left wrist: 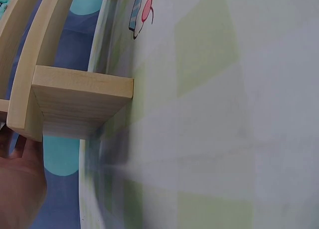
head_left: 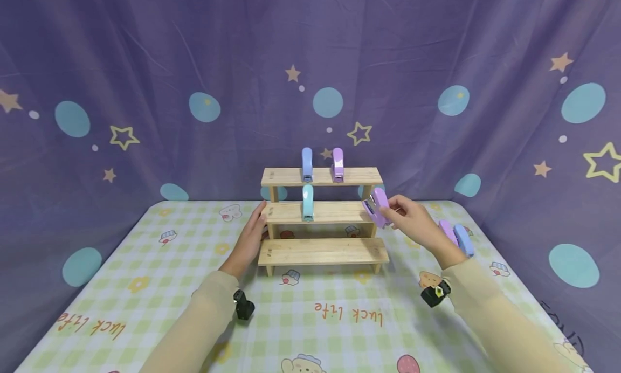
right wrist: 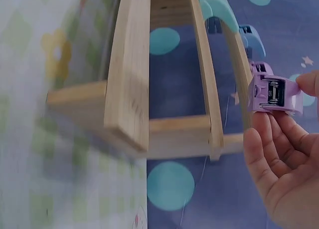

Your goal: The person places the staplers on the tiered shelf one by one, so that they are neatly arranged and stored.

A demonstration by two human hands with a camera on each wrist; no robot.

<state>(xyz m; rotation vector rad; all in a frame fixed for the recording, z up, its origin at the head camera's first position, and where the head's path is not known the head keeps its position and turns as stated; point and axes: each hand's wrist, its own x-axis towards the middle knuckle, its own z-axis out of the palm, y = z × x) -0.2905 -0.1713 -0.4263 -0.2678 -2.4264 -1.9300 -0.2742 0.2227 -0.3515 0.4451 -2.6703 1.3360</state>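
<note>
My right hand [head_left: 411,220] pinches a purple stapler [head_left: 376,207] between thumb and fingers, tilted beside the right end of the middle shelf. In the right wrist view the held stapler [right wrist: 274,93] shows its metal end. At the opposite side, my left hand [head_left: 250,235] rests against the left end of the three-step wooden rack [head_left: 322,251], fingers along the middle board. A teal stapler [head_left: 308,202] stands on that middle board. On the top board a blue stapler [head_left: 307,164] and another purple stapler [head_left: 338,165] stand upright side by side.
Behind the right wrist, a purple stapler [head_left: 447,230] and a blue stapler [head_left: 463,240] lie on the checkered tablecloth [head_left: 301,330]. A purple curtain [head_left: 233,55] with stars and dots hangs behind the table and along both sides. Each wrist wears a small black camera.
</note>
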